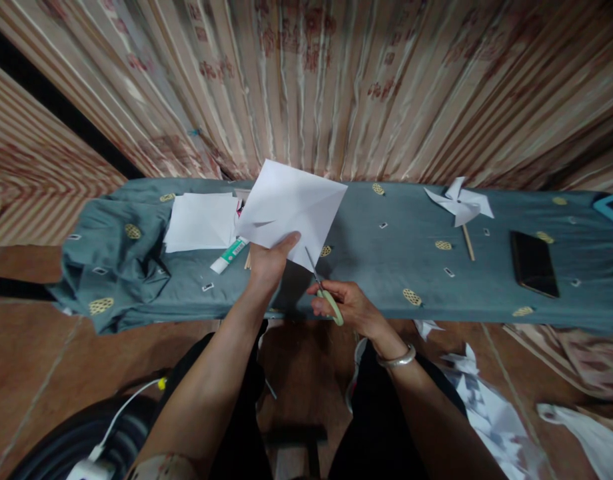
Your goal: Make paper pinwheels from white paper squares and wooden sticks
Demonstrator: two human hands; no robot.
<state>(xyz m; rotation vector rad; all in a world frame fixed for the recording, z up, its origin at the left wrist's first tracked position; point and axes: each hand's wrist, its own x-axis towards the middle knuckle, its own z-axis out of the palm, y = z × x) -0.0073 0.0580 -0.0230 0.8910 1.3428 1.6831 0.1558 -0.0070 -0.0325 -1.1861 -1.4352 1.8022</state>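
Two hands: left (269,261) grips paper (291,210), right (344,305) holds scissors (326,293) below.

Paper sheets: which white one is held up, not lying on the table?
The creased square sheet, pinched by the left hand; the stack of sheets lies flat.

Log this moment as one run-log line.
left hand: holds creased paper square up | right hand: holds scissors, blades at paper's lower edge | table: paper stack, glue stick, pinwheel, phone
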